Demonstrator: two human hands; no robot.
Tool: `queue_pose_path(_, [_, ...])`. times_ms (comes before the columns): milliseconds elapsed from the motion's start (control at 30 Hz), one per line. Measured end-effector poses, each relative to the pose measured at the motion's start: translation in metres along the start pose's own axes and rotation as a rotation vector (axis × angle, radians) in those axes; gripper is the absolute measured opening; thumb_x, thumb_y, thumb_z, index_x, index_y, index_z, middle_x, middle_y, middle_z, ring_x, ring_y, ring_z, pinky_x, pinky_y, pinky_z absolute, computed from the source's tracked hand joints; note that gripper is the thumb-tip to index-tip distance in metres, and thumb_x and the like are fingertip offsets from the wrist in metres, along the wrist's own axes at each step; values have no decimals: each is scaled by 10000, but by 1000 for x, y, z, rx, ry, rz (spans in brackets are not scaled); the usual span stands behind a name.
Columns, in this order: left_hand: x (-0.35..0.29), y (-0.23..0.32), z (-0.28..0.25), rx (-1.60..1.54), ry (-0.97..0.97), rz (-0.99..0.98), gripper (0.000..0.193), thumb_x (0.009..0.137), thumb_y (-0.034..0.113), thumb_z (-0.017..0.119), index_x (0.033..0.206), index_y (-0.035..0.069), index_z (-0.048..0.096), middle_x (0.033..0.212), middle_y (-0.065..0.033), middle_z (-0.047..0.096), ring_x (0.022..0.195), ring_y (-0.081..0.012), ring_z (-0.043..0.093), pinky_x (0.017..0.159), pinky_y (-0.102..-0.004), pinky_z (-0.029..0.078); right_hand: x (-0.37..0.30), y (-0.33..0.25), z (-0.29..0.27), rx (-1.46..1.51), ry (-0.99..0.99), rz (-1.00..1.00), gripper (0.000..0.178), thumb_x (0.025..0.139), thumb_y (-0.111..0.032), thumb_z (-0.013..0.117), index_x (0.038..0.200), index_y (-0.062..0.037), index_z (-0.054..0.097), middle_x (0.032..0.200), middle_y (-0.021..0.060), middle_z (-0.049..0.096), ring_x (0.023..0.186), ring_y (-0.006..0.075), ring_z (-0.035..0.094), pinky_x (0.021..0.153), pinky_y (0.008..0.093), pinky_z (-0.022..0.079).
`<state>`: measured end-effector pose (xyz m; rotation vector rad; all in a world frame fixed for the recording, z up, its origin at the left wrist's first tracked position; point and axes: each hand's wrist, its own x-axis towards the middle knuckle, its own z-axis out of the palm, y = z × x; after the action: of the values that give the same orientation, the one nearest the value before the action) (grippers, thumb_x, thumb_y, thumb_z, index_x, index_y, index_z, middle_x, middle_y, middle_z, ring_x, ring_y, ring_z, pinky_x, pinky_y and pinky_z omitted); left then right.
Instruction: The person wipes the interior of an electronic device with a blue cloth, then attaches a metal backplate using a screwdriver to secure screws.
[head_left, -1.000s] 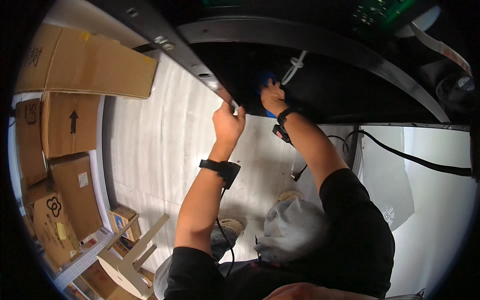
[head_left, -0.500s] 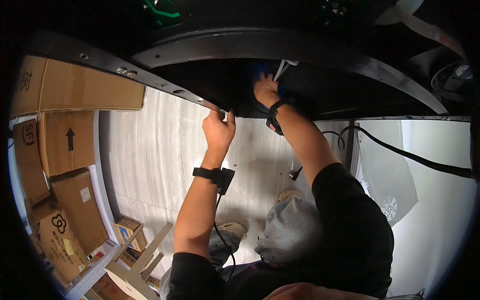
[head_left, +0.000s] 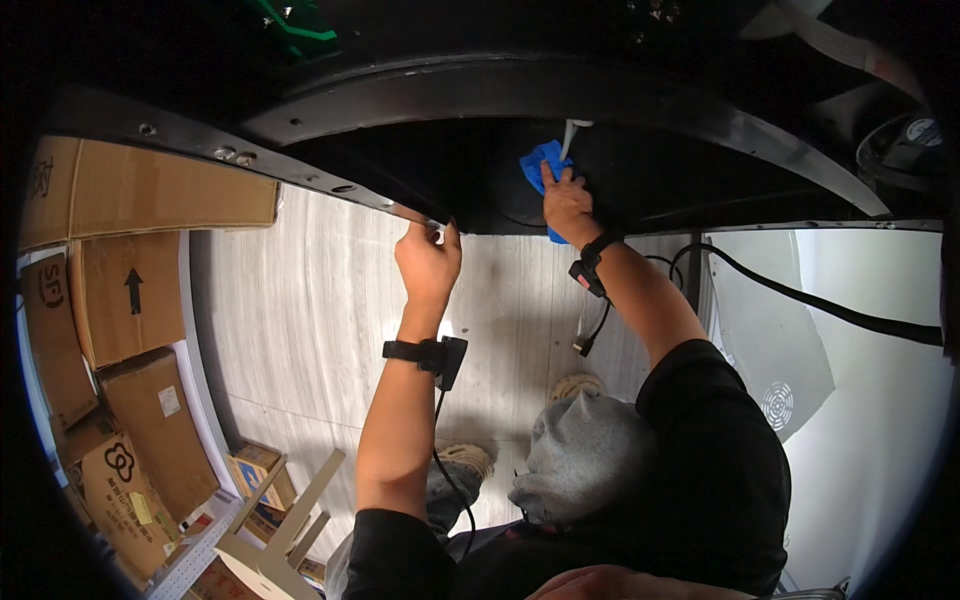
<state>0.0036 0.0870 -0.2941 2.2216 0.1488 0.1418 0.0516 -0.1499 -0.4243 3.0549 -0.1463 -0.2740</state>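
A dark cabinet-like housing with a black inner surface (head_left: 660, 190) spans the far side. Along its left runs a metal frame edge (head_left: 290, 176) with holes and screws. My left hand (head_left: 428, 265) is closed round the near end of that edge, with the thumb up. Inside the housing, my right hand (head_left: 568, 210) presses a crumpled blue cloth (head_left: 540, 162) against the black surface. Some of the cloth shows beyond the fingertips and some below the palm. Close to those fingertips hangs a pale strip or cable (head_left: 571, 136).
Cardboard boxes (head_left: 135, 300) are stacked at the left, above a beige chair-like frame (head_left: 290, 540). A thick black cable (head_left: 810, 300) loops at the right before a pale vented panel (head_left: 775, 350). A cable plug (head_left: 583, 345) hangs over the floor. A round fan-like part (head_left: 905, 145) sits far right.
My right hand has moved right and nearer to me over the black surface, and more of the blue cloth shows. My left hand keeps its hold on the frame edge.
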Motion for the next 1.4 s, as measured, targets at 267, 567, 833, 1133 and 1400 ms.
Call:
queue_pose_path(267, [-1,-4,2,-44,20,25,253,808,149,707,951,-39,618,812,-203,694,721,-332,691,686,-367,543,49,36,7,95,-42,240,689,884,-211,541,1505,-146,250,1256,307,474,1023,432,569,874,492,501])
queue_pose_path(567, [-2,6,-2,16,0,-5,239,801,130,701,960,-26,615,795,-193,691,702,-332,687,675,-369,544,57,24,-8,155,1,236,615,881,-189,532,1467,-178,345,1246,281,491,1034,426,550,853,491,501])
queue_pose_path(833, [-3,11,-1,38,42,76,207,817,105,696,925,-42,597,705,-178,667,613,-284,673,586,-325,507,66,-11,-13,129,46,89,579,860,-173,538,1423,-256,426,1212,172,529,1085,414,509,791,498,503])
queue_pose_path(1133, [-3,13,-5,38,-33,28,227,812,113,683,978,-21,607,789,-184,694,695,-321,699,636,-366,549,74,-88,-12,-56,-160,-94,346,851,-220,569,1176,-159,673,1396,149,453,1096,380,488,872,494,431])
queue_pose_path(1400, [-4,-2,-6,14,18,84,278,804,136,693,1047,26,613,726,-172,675,642,-340,673,595,-392,525,-5,-49,-31,219,-129,-356,502,851,-129,553,1320,-305,561,1375,157,458,1205,407,471,947,494,448])
